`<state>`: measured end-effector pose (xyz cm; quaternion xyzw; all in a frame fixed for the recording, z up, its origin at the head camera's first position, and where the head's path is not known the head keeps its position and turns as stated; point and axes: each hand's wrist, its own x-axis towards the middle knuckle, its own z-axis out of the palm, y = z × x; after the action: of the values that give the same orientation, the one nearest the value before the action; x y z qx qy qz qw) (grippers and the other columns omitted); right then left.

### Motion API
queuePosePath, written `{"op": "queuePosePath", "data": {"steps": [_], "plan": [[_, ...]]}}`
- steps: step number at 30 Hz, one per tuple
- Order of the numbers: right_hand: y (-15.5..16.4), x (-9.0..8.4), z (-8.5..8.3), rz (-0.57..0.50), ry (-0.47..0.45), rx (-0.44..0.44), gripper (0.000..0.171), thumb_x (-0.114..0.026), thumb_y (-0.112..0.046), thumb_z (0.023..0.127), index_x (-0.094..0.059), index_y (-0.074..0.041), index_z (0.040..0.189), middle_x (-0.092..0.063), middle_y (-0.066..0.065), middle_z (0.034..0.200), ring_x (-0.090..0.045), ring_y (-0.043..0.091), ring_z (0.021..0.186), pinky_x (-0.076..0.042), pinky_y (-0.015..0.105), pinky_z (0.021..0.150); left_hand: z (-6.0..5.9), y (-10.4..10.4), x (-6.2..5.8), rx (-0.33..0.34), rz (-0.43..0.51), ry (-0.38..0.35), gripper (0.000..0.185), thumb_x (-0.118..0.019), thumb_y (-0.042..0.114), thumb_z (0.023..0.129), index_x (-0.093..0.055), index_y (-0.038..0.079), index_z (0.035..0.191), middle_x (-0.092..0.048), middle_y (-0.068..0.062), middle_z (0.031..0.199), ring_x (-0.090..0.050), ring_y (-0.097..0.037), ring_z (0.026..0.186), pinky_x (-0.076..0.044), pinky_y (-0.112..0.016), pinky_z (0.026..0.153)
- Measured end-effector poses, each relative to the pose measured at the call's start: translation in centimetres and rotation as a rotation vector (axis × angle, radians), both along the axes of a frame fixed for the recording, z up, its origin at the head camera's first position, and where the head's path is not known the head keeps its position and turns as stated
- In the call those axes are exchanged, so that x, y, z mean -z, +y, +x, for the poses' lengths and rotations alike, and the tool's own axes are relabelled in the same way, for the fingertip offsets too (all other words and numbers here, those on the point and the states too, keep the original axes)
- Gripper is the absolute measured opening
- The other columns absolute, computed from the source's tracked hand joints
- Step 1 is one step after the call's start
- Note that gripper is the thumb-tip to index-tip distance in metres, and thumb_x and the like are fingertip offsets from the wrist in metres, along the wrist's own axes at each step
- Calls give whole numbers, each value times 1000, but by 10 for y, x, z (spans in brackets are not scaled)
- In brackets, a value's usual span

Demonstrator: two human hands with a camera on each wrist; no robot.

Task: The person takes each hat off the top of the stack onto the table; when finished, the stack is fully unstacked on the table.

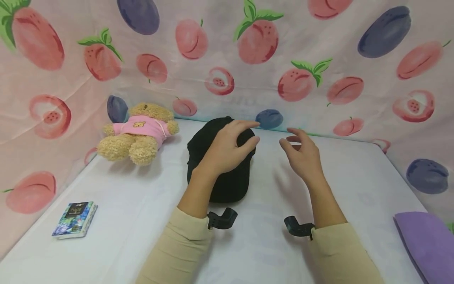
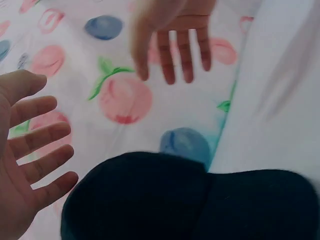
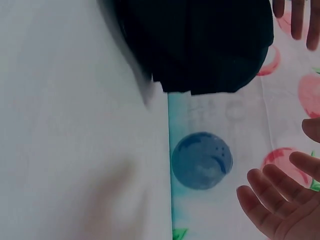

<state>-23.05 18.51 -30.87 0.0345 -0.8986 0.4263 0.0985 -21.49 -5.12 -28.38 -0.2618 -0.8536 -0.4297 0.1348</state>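
A black cap (image 1: 220, 165) lies on the white sheet (image 1: 149, 221) in front of me, its crown toward the fruit-print cloth (image 1: 227, 59) hung at the back. My left hand (image 1: 227, 148) is above the cap's far end, palm down, fingers spread and loosely bent, gripping nothing; from the head view I cannot tell whether the fingertips touch the fabric, and the left wrist view shows the palm open with clear space between it and the cap (image 2: 190, 200). My right hand (image 1: 301, 154) hovers just right of the cap, apart from it, fingers relaxed and slightly curled, holding nothing. In the right wrist view its fingers (image 3: 272, 200) are spread over the printed cloth, with the cap (image 3: 200, 45) beyond them.

Left of the cap, near the back cloth, sits a teddy bear (image 1: 140, 132) in a pink shirt. Well to the cap's left and nearer to me lies a small book (image 1: 75, 219). Far right of the cap, at the sheet's near edge, is a purple pillow (image 1: 427, 244).
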Motion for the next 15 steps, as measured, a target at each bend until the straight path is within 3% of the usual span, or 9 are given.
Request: {"op": "queuePosePath", "data": {"steps": [8, 15], "plan": [[-16, 4, -4, -55, -25, -30, 56, -59, -39, 103, -49, -17, 153, -59, 17, 146, -61, 38, 130, -53, 56, 101, 0, -31, 2, -137, 182, 20, 38, -62, 25, 103, -66, 13, 139, -64, -6, 139, -58, -23, 129, -49, -43, 108], [-29, 6, -5, -238, -80, -76, 57, -58, -37, 105, -45, -16, 156, -56, 17, 148, -63, 35, 127, -57, 49, 98, -1, -45, 8, -210, 253, -31, 37, -65, 20, 100, -67, 10, 135, -65, -11, 123, -62, -24, 108, -52, -40, 93]]}}
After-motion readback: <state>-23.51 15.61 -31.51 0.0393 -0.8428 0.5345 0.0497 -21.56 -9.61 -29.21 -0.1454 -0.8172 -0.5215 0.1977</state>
